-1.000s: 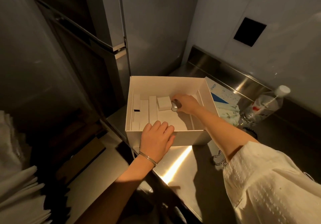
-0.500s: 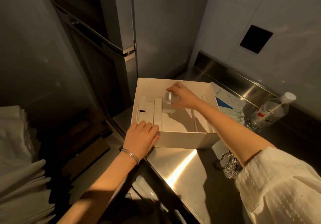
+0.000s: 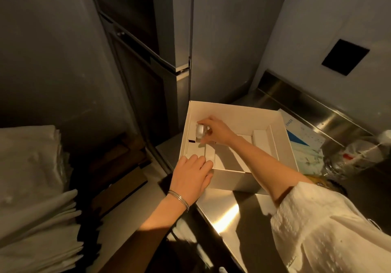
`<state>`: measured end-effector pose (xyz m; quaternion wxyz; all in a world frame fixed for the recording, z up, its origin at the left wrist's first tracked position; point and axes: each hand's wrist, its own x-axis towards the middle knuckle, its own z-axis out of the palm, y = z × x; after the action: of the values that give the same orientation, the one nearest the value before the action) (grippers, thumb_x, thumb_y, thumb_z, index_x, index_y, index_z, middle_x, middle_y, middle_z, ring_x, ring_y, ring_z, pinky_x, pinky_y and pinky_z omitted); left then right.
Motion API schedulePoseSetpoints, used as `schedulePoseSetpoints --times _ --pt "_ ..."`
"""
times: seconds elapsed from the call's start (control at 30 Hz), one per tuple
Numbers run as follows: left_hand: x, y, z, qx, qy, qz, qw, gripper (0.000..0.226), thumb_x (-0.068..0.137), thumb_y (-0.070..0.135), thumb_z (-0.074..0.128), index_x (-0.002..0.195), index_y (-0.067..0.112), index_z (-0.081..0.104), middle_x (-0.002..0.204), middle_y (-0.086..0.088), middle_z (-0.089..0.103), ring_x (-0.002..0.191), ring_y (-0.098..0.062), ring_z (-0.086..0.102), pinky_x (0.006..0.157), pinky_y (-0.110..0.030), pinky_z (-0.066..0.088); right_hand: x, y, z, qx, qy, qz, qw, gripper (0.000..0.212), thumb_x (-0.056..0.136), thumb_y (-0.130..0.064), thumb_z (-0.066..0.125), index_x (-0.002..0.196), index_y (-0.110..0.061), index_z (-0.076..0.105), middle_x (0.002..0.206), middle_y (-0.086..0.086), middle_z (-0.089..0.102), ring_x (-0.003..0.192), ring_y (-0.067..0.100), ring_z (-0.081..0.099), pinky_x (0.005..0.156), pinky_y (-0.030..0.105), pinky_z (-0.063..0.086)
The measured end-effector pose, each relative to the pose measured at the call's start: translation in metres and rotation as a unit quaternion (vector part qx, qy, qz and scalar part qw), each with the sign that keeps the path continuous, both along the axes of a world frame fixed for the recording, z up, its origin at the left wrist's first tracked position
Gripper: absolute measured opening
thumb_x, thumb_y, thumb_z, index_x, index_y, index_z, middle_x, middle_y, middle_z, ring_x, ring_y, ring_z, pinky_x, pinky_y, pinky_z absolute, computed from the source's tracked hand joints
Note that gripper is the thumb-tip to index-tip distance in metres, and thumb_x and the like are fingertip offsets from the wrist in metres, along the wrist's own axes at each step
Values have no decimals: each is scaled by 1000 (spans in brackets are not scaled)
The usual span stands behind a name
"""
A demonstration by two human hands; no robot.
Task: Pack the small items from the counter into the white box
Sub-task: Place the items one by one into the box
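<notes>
1. The left hand (image 3: 191, 175) rests relaxed, fingers extended, on the near-left rim of the white box (image 3: 232, 180).
2. The right hand (image 3: 214, 129) pinches a small silvery round item (image 3: 200, 131) at the box's far-left compartment.
3. The box sits on the steel table (image 3: 243, 211), with a clear bottle (image 3: 359, 152) lying off to its right.

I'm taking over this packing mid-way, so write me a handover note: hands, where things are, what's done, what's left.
Left hand: rests flat on the near-left corner of the white box.
Right hand: pinches a small silvery item at the box's far-left end.
Done: that item has reached the box, not yet released.
Left: let go of it; a blue-and-white packet lies right of the box on the counter.
</notes>
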<state>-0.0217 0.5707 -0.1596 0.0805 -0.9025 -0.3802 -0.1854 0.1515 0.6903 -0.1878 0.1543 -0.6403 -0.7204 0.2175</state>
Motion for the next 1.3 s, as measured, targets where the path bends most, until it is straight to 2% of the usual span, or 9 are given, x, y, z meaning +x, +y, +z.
schedulePoseSetpoints --times 0.17,0.3,0.5,0.63,0.77,0.9,1.03,1.2,1.3 --pt "1 -1 -1 -6 -3 -1 1000 17 71 29 69 74 20 55 66 3 55 59 -16 50 53 -27 35 0 4 1 25 -15 -20 999 33 80 -18 71 112 -19 61 116 5 56 96 22 57 84 27 49" --pt "1 -1 -1 -8 -5 -7 1000 15 73 30 68 74 20 56 67 3 57 60 -15 51 54 -27 37 -14 0 -9 44 -99 -17 994 43 73 -19 76 107 -21 48 112 2 48 83 18 50 71 21 46" --pt "-4 2 -1 -11 -2 -26 1000 16 70 26 72 76 19 59 68 2 59 60 -16 53 54 -25 39 15 4 9 -1 41 -38 998 29 75 -17 75 98 -7 60 97 5 54 85 17 50 74 23 42" --pt "-12 1 -2 -8 -37 -15 999 17 68 20 77 79 18 64 71 1 62 63 -16 56 57 -27 42 59 -9 0 -36 -98 -63 993 28 77 -18 73 103 -14 62 110 4 59 98 23 57 84 28 49" --pt "-15 -2 -7 9 -63 -14 998 35 55 10 83 86 14 65 75 -2 66 65 -20 60 58 -27 46 56 -14 -10 -15 -126 -76 989 38 75 -16 74 108 -15 55 116 5 55 98 23 53 85 27 48" --pt "-14 -4 -11 3 -91 -14 996 53 55 6 82 95 15 49 77 -5 66 67 -22 61 58 -28 48 48 -24 -15 -42 -189 -11 981 50 75 -11 73 114 -18 43 119 7 46 89 23 52 78 32 55" --pt "-12 -5 -13 -11 -112 -11 994 54 55 2 80 96 17 48 77 -5 65 69 -21 57 64 -27 40 51 -36 7 1 -178 -11 984 49 71 -23 77 111 -21 49 116 2 51 94 20 52 74 27 50" --pt "-12 -3 -11 -34 -135 -4 990 56 52 -7 76 94 17 48 76 -5 62 73 -19 45 64 -25 29 26 -49 45 22 -4 41 999 48 69 -27 78 111 -15 57 114 5 58 99 18 50 79 27 46" --pt "-11 -4 -10 -46 -129 -1 991 56 50 -7 76 92 17 48 77 -5 63 74 -19 44 65 -25 27 -5 -48 37 -28 -101 135 985 58 71 -31 78 121 -15 52 120 4 58 103 19 52 79 22 41"
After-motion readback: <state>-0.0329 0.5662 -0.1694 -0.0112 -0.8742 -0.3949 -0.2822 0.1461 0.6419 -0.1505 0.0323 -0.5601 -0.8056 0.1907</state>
